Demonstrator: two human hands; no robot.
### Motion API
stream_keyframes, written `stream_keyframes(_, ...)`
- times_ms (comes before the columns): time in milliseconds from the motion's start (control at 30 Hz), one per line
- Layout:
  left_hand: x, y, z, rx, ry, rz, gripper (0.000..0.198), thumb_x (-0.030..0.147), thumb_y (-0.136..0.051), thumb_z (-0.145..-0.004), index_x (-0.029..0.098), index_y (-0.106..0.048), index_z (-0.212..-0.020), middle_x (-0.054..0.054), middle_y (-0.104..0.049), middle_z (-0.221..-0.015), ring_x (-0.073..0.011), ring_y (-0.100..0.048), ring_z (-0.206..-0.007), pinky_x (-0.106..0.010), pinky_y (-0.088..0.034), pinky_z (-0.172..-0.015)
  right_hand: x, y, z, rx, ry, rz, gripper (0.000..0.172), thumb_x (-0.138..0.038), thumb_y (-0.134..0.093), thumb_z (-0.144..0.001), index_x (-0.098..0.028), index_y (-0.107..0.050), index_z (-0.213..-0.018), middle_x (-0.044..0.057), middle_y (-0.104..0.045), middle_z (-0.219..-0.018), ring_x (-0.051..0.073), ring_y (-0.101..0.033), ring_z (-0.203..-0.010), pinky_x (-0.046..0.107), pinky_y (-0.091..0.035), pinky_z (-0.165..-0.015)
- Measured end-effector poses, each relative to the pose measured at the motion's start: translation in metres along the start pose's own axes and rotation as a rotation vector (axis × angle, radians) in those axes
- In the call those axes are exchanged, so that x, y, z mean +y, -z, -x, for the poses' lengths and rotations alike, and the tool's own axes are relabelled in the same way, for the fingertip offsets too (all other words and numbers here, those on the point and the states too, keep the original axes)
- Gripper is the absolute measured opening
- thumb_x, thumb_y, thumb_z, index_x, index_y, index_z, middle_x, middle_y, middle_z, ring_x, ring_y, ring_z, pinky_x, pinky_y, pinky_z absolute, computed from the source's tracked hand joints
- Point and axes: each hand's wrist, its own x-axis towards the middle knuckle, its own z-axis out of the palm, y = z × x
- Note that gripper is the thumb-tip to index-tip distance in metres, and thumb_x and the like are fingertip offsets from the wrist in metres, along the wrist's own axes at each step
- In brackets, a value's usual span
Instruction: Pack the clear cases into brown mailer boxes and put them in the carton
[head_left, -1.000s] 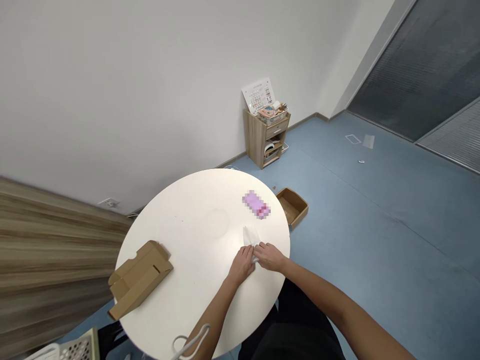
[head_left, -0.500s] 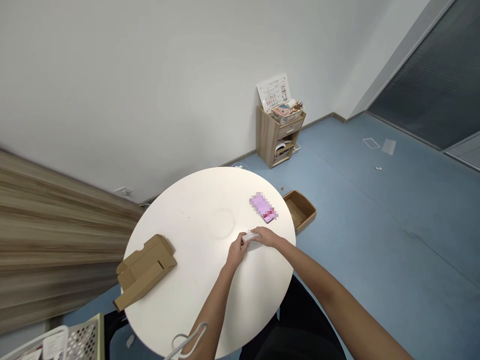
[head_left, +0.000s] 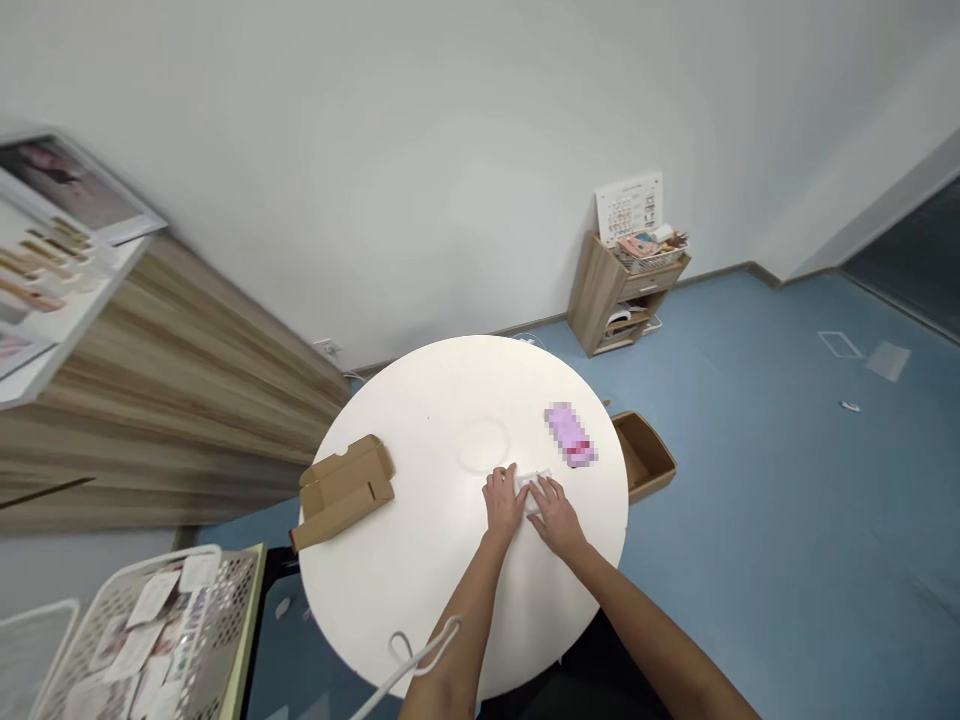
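My left hand (head_left: 502, 505) and my right hand (head_left: 553, 518) press together on a small folded white piece of paper or cloth (head_left: 534, 490), near the middle of the round white table (head_left: 450, 590). Its material is hard to tell, and my fingers hide part of it. Beyond my right hand lies a pink flat object (head_left: 570, 435), pixelated in the picture. A flattened brown cardboard box (head_left: 343, 497) rests near the table's left edge, apart from both hands. A thin white cord (head_left: 420, 660) loops over the table's near edge by my left forearm.
An open cardboard tray (head_left: 641, 455) sits on the blue floor beyond the table's right edge. A white basket of papers (head_left: 150, 640) stands at lower left. A wooden bedside cabinet (head_left: 619, 295) stands against the wall, and a wood-panelled counter (head_left: 187, 390) projects at left.
The view has swung left, shifting the table rightward in the frame. The white piece now looks flatter and more compact, and both hands have moved from its sides onto it.
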Motion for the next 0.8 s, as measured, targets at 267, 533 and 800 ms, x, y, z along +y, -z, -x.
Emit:
stream_keyframes(267,-0.116,0.128,0.009,0.342,0.211,-0.188,0.047,0.028,-0.044,-0.090,0.019,-0.048,-0.136,-0.014,-0.047,-0.137,-0.0307,-0.037,-0.130,-0.051,-0.026,-0.110,0.004,0.022,-0.016,-0.225,-0.091,0.008,0.048,-0.024,-0.062,-0.081,-0.029,-0.053,-0.128,0.006,-0.047,-0.140,0.028,-0.038,-0.127,0.030,-0.054,-0.072)
stream_keyframes(533,-0.195,0.176,0.062,0.118,0.503,-0.296,0.044,0.029,-0.053,-0.085,0.021,-0.053,-0.128,-0.015,-0.052,-0.124,-0.0345,-0.044,-0.121,-0.067,-0.022,-0.105,0.017,0.026,-0.025,-0.296,-0.137,-0.093,0.041,-0.034,-0.059,-0.080,-0.025,-0.056,-0.121,0.008,-0.044,-0.137,0.027,-0.038,-0.124,0.032,-0.048,-0.071)
stream_keyframes(800,-0.150,0.117,0.084,0.168,0.273,-0.292,0.024,0.015,-0.051,-0.085,0.023,-0.067,-0.102,-0.007,-0.055,-0.099,-0.0246,-0.054,-0.096,-0.063,-0.023,-0.107,0.016,0.021,-0.030,-0.281,-0.138,-0.094,0.044,-0.029,-0.066,-0.072,-0.027,-0.052,-0.114,0.005,-0.051,-0.129,0.030,-0.033,-0.129,0.035,-0.043,-0.081)
